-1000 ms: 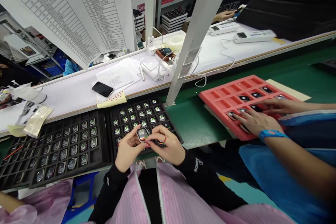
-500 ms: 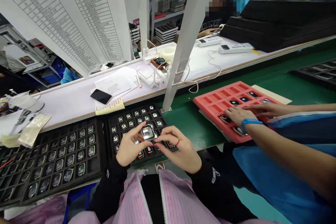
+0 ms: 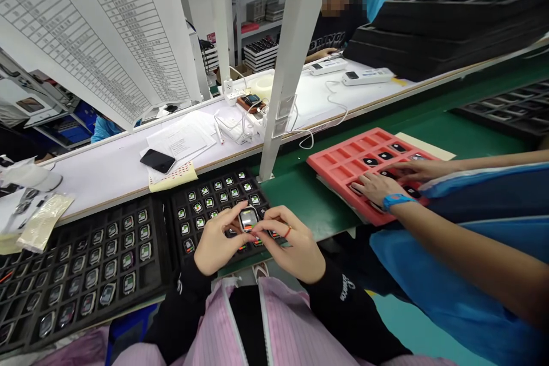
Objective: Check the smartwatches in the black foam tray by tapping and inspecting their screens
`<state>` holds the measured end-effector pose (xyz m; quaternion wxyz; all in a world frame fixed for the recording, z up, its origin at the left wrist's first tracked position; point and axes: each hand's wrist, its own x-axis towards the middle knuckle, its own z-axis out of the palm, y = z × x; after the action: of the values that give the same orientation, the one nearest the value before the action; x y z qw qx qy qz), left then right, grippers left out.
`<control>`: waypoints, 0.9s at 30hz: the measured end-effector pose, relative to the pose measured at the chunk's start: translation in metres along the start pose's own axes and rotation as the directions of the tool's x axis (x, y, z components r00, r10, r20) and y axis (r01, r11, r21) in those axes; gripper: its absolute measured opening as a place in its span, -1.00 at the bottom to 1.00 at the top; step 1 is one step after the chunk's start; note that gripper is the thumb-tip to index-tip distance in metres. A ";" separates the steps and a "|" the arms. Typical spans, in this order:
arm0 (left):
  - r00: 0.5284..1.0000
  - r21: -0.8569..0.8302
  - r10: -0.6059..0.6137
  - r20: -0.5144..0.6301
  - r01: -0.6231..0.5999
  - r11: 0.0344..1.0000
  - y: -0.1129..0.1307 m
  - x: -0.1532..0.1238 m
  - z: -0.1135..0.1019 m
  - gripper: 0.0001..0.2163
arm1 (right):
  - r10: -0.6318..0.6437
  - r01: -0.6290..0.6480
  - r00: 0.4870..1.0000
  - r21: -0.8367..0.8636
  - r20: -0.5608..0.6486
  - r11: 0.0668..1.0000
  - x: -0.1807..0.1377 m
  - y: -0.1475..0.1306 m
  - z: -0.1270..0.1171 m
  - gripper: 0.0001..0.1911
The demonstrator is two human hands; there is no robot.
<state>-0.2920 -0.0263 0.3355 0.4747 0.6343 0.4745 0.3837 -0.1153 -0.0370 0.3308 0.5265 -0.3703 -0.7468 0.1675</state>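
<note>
As the bare left hand point(image 3: 218, 245) and red-ringed right hand point(image 3: 295, 247) still pinch 1 square silver-rimmed smartwatch point(image 3: 248, 219), it has shifted rightward above the black foam tray point(image 3: 211, 189). Handling continues.

Right of the right hand point(image 3: 298, 247), there is room over the green table point(image 3: 317, 201). Farther right, a red tray point(image 3: 337, 158) and another person's hands point(image 3: 378, 187) block the way. Ahead of both hands, a white post point(image 3: 286, 63) stands in the way. Left of the left hand point(image 3: 218, 241), there is room above the low black tray point(image 3: 156, 240).
</note>
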 end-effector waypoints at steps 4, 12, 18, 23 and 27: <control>0.993 0.099 0.036 0.110 -0.047 0.994 -0.005 -0.002 0.001 -0.47 | 0.073 -0.074 0.997 -0.017 -0.031 0.997 -0.002 0.001 -0.004 -0.88; 0.989 -0.125 0.101 -0.105 -0.114 0.986 0.014 0.029 -0.028 -0.53 | 0.390 -0.375 0.920 0.188 -0.048 0.908 -0.016 0.012 -0.020 -0.90; 0.893 -0.004 0.346 -0.287 -0.362 0.932 0.066 0.071 -0.062 -0.52 | 0.446 -0.461 0.887 0.228 0.118 0.857 -0.038 0.017 -0.011 -0.83; 0.828 0.036 0.483 -0.284 -0.494 0.869 0.106 0.097 -0.065 -0.51 | 0.407 -0.429 0.902 0.214 0.143 0.877 -0.051 0.017 -0.001 -0.76; 0.798 0.052 0.541 -0.266 -0.549 0.834 0.127 0.112 -0.059 -0.52 | 0.396 -0.397 0.916 0.246 0.056 0.884 -0.052 0.020 0.003 -0.76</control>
<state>-0.2891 0.0835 0.4771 0.2840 0.6787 0.3267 0.5933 -0.1013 -0.0610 0.2829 0.5225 -0.4447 -0.6287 0.3660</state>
